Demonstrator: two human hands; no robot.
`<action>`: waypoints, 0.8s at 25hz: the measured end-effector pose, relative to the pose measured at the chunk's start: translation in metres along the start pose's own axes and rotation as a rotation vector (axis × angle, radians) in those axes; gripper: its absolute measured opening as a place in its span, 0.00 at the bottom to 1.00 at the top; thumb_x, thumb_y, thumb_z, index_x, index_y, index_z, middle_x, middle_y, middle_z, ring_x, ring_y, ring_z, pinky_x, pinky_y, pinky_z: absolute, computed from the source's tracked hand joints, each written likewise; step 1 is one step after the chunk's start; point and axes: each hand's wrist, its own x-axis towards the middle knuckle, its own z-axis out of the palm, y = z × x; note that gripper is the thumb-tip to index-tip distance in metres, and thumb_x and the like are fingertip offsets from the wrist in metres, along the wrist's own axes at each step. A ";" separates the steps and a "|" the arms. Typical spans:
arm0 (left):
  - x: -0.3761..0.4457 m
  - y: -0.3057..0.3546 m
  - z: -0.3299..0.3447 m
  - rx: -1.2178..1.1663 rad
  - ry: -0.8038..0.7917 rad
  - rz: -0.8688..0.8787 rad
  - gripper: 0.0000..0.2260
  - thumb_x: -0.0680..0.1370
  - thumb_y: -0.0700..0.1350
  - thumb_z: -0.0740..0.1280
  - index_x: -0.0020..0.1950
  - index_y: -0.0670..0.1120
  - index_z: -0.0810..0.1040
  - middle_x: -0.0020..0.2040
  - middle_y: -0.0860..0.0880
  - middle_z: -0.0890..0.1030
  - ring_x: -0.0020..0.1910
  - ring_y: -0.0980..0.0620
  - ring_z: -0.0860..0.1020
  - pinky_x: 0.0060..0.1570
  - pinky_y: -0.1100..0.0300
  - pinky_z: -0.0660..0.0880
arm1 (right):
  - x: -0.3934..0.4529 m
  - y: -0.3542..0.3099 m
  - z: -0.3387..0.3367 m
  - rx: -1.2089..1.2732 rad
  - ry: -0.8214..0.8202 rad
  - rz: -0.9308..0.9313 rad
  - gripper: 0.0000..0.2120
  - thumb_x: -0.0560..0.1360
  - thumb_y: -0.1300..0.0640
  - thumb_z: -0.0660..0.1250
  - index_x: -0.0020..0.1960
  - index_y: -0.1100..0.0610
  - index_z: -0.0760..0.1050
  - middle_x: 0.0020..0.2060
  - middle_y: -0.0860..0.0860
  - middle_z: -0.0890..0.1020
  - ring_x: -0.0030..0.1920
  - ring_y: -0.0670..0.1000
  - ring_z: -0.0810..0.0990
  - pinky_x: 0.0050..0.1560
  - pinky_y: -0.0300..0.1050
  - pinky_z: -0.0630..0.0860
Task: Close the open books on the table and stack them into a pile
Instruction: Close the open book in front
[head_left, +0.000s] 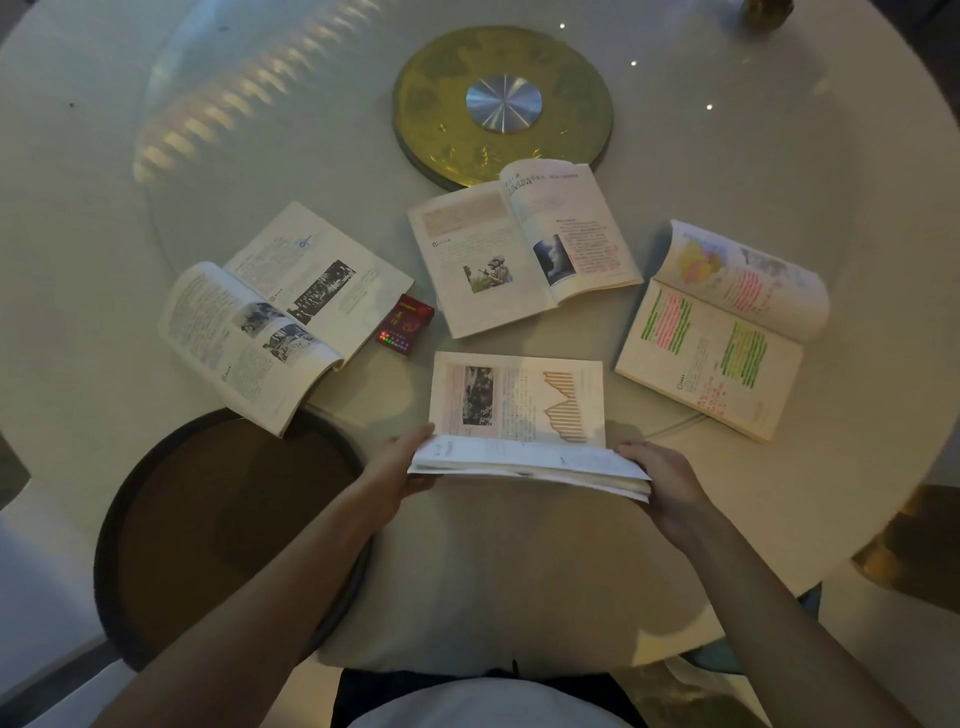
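Several open books lie on a round white table. The nearest book, showing a photo and a striped orange chart, is half folded: its near half is lifted toward me. My left hand grips that book's near left corner and my right hand grips its near right corner. A book with black-and-white photos lies open at the left. Another with a soldier picture lies open in the middle. A highlighted book lies open at the right.
A red cigarette pack rests between the left and middle books. A gold disc with a silver hub sits at the table's centre. A dark round stool stands below the table's near left edge.
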 end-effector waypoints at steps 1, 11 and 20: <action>0.003 0.000 0.000 -0.036 -0.024 0.011 0.19 0.83 0.55 0.61 0.61 0.41 0.79 0.48 0.44 0.84 0.43 0.50 0.82 0.37 0.59 0.79 | 0.005 -0.005 0.004 0.051 0.002 -0.004 0.06 0.78 0.65 0.66 0.48 0.66 0.82 0.38 0.59 0.82 0.37 0.53 0.82 0.43 0.50 0.80; 0.007 -0.048 0.022 -0.029 0.032 -0.196 0.09 0.82 0.49 0.64 0.48 0.44 0.75 0.38 0.45 0.77 0.32 0.50 0.78 0.31 0.57 0.79 | 0.071 -0.022 0.038 -0.833 0.117 -0.428 0.12 0.77 0.58 0.65 0.59 0.55 0.79 0.57 0.60 0.81 0.54 0.61 0.80 0.55 0.52 0.76; 0.004 -0.043 0.049 -0.071 0.099 -0.086 0.08 0.81 0.46 0.68 0.47 0.42 0.77 0.45 0.42 0.79 0.41 0.46 0.81 0.40 0.57 0.81 | 0.080 -0.030 0.065 -1.583 0.126 -0.706 0.24 0.81 0.53 0.62 0.75 0.56 0.66 0.71 0.58 0.73 0.70 0.62 0.70 0.69 0.59 0.67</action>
